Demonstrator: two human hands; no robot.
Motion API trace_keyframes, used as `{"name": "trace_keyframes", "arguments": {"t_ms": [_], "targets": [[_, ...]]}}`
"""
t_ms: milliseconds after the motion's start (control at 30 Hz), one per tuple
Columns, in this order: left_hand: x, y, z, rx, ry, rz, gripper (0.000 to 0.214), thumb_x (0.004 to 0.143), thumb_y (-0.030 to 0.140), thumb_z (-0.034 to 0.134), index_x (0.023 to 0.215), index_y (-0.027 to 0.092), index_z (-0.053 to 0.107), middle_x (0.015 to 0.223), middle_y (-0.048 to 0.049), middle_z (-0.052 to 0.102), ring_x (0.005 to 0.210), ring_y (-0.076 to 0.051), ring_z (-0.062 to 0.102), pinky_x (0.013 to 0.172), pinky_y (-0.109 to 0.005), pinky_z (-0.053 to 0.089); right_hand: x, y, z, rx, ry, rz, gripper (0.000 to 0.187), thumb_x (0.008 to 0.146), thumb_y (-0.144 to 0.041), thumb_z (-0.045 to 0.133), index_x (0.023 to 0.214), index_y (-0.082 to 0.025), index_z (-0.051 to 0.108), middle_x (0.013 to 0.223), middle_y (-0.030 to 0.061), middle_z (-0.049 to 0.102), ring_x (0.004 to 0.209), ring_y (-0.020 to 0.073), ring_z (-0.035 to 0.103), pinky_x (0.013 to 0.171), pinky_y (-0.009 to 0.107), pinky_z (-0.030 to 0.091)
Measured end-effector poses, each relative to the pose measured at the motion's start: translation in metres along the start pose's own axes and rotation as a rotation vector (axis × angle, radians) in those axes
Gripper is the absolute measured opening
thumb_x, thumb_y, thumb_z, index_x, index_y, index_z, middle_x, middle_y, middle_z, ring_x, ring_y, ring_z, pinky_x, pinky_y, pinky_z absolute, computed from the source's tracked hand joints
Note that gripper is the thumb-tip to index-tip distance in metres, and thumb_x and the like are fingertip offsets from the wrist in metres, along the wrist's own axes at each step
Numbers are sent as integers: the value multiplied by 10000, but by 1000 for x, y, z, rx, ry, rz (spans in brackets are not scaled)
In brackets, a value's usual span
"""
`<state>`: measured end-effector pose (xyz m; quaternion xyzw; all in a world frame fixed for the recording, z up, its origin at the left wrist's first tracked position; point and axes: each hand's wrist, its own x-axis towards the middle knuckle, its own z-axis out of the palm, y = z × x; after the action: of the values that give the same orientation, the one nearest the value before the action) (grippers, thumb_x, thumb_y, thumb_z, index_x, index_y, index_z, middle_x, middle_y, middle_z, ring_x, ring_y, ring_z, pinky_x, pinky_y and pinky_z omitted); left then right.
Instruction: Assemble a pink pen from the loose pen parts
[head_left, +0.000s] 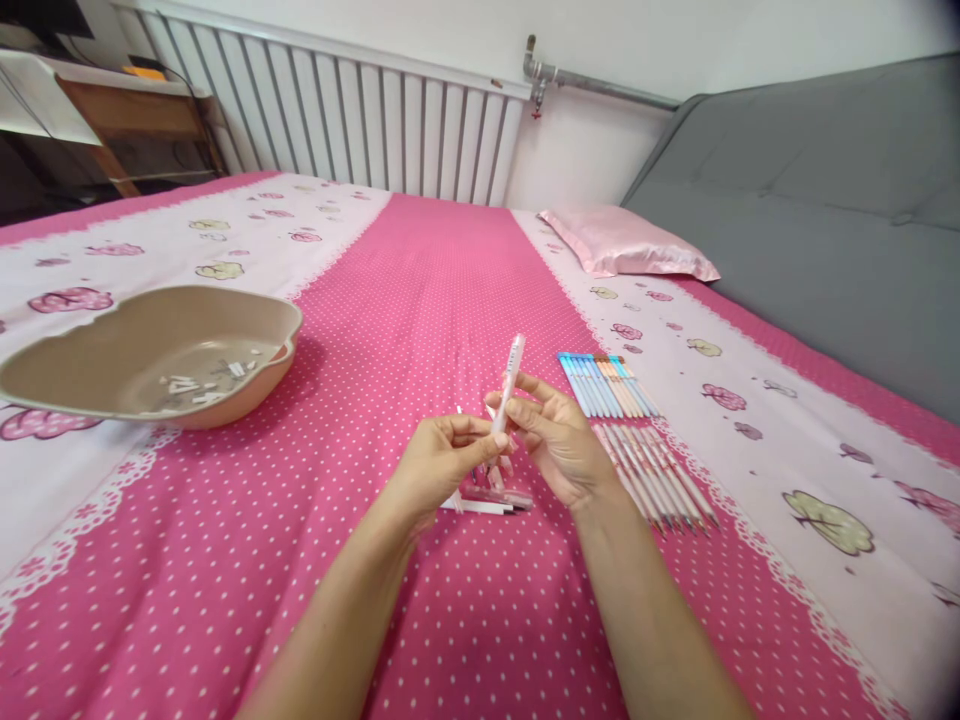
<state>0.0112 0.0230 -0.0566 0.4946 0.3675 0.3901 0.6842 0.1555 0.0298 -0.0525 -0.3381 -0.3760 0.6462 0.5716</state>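
Note:
Both hands meet over the pink dotted bedspread (420, 300). My right hand (559, 445) pinches a pale pink pen (511, 375) that points up and away. My left hand (442, 460) pinches the pen's lower end with thumb and fingers. Under the hands lie a few loose pens and a clear sleeve (491, 500). To the right of my right hand lies a row of several white pens (660, 480), and beyond it a row of blue and orange pens (606, 385).
A beige scalloped tray (247, 310) with small white bits in it sits at the left. A pink pillow (626, 245) lies at the far right beside a grey padded headboard (810, 220). A white radiator (360, 125) stands behind the bed.

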Motion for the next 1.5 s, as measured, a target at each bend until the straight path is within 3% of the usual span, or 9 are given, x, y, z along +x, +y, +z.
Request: {"name": "trace_keyframes", "arguments": {"t_ms": [100, 300, 400, 633, 900, 1167, 1333, 1433, 1500], "targets": [[0, 1, 2, 7, 47, 26, 221, 676, 305, 719, 756, 109, 652, 616, -35, 653, 555, -130, 608, 577, -252, 487, 0, 0, 2, -55, 1, -23, 366, 656, -248, 760, 982, -220, 596, 845, 11, 714, 670, 126, 632, 647, 254, 511], [5, 0, 4, 31, 339, 129, 304, 580, 301, 784, 767, 110, 639, 649, -22, 659, 565, -100, 593, 559, -207, 462, 1, 4, 0, -177, 14, -69, 384, 703, -260, 721, 1054, -203, 577, 1040, 52, 661, 963, 148, 610, 856, 278, 476], [8, -4, 2, 38, 453, 179, 358, 545, 309, 800, 773, 114, 605, 658, -20, 651, 583, -107, 599, 567, -209, 462, 1, 7, -1, -300, 15, -44, 366, 654, -232, 754, 973, -188, 582, 994, 41, 635, 904, 138, 609, 841, 283, 472], [11, -11, -5, 132, 581, 209, 424, 477, 352, 821, 729, 145, 550, 624, -3, 614, 547, -131, 591, 487, -214, 441, -6, 10, 5, -368, -169, 136, 393, 601, -238, 787, 888, -200, 522, 930, 1, 602, 831, 131, 612, 739, 270, 481], [14, -12, -6, 199, 588, 232, 425, 508, 408, 798, 719, 143, 543, 598, 1, 585, 530, -134, 564, 491, -234, 441, -4, 14, 13, -449, -77, 30, 335, 569, -318, 790, 799, -167, 599, 794, 9, 628, 738, 145, 612, 745, 307, 477], [9, 1, -3, 631, 748, 365, 461, 724, 513, 617, 1015, 159, 561, 955, -67, 645, 657, -157, 576, 616, -301, 450, 7, 19, 7, -454, 191, -113, 254, 598, -282, 722, 801, -158, 631, 762, 24, 655, 701, 138, 609, 696, 284, 486], [-11, -5, 8, 933, 762, 565, 388, 809, 441, 542, 1065, 150, 530, 991, -100, 611, 808, -211, 593, 748, -362, 467, -12, 1, -24, -587, 422, -220, 259, 687, -259, 609, 922, -149, 617, 904, 54, 681, 819, 147, 628, 766, 281, 487], [-49, -29, 5, 1113, 680, 744, 405, 826, 389, 528, 1130, 125, 479, 1100, -150, 560, 1058, -266, 536, 911, -414, 433, -41, -17, -71, -719, 601, -225, 278, 715, -268, 582, 958, -138, 618, 951, 66, 680, 869, 163, 630, 808, 291, 479], [-86, -44, -6, 1219, 672, 764, 434, 822, 367, 532, 1177, 132, 443, 1218, -170, 495, 1192, -295, 448, 987, -450, 388, -63, -30, -108, -822, 738, -191, 272, 748, -276, 561, 976, -139, 620, 971, 75, 678, 900, 185, 629, 823, 304, 476]]}}
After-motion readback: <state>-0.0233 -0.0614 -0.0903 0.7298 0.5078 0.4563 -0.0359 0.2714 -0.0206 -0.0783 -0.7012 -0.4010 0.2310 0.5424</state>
